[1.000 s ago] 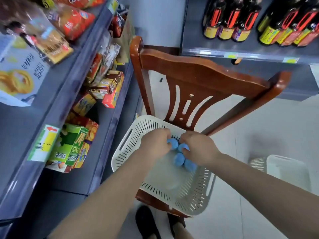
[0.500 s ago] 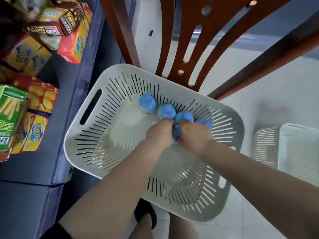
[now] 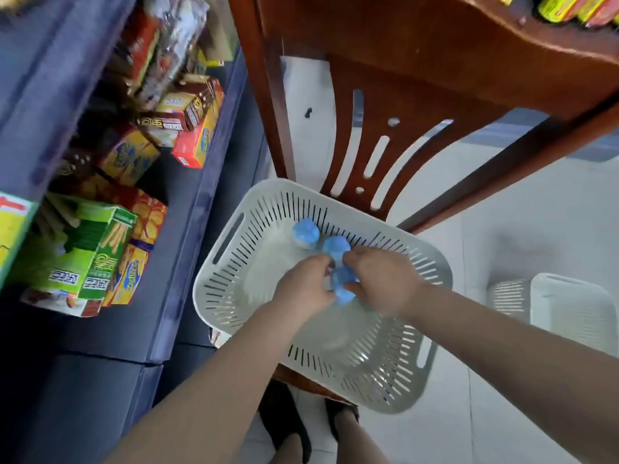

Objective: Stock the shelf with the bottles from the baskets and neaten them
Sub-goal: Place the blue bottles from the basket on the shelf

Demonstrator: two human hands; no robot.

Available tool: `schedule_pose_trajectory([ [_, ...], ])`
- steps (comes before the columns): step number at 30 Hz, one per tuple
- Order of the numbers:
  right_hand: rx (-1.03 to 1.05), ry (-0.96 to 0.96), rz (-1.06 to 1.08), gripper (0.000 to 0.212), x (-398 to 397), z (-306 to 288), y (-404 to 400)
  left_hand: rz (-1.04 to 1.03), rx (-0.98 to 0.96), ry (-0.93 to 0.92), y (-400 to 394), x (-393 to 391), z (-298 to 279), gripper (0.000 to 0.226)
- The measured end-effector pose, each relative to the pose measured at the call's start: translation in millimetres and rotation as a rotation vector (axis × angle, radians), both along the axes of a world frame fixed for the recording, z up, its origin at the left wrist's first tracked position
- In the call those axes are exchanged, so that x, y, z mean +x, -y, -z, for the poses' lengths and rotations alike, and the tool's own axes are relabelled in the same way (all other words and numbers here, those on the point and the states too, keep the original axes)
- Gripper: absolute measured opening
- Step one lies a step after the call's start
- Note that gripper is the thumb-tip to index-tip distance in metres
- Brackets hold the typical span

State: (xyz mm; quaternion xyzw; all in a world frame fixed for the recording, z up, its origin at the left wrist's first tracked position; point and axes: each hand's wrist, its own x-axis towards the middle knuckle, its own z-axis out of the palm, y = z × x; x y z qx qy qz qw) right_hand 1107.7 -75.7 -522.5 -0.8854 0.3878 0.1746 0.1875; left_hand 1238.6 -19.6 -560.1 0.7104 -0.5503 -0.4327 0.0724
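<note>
A: Item one, nearest the camera: both forearms reached forward and down into the white slotted basket (image 3: 231,279). State of the hands?

B: Left hand (image 3: 306,289): fingers curled, closing on the blue-capped bottles (image 3: 341,283) bunched between the two hands. Right hand (image 3: 385,279): fingers likewise curled round the same cluster from the other side. Exactly how many bottles each held could not be told; the hands covered them and the picture was blurred.

A: Reason for the two-sided hold?

B: Judged as gathering several small bottles at once, to carry them to the shelf in one trip.

A: Item two, the basket's remaining stock.

B: Two further bottles, loose: one blue cap (image 3: 305,233) near the far wall, a second blue cap (image 3: 336,245) just beside the right hand's fingertips. Neither was held.

A: Orientation?

B: Caps faced up toward the camera, so the long axis ran roughly vertical, bottles standing on the basket floor. Bodies were clear and hard to make out.

A: Item three, support.

B: The basket rested on the seat of a wooden chair (image 3: 402,112), presumably to bring it within reach.

A: Beyond that?

B: Blue shelf (image 3: 187,249) at left with snack boxes (image 3: 83,256); another pale basket (image 3: 569,309) on the floor at right.
</note>
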Motion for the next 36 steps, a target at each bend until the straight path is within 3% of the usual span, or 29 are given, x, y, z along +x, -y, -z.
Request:
schedule_pose_trajectory([
  [10,-0.063,0.458,0.058,0.027,37,-194,6,-0.253,-0.350,-0.219,-22,54,-194,0.040],
  [18,-0.024,0.893,-0.101,0.032,77,-358,-10,-0.382,-0.713,-0.232,-68,93,-354,0.041],
  [20,0.075,0.990,-0.107,0.022,89,-395,-18,-0.403,-0.795,-0.242,-83,104,-391,0.038],
  [25,0.371,1.201,-0.229,0.032,120,-476,-46,-0.471,-0.929,-0.253,-128,118,-472,0.036],
  [31,0.605,1.286,-0.443,0.030,157,-532,-84,-0.585,-1.017,-0.234,-187,127,-528,0.048],
  [36,0.671,1.327,-0.584,0.030,188,-560,-121,-0.754,-1.122,-0.096,-233,129,-556,0.048],
])
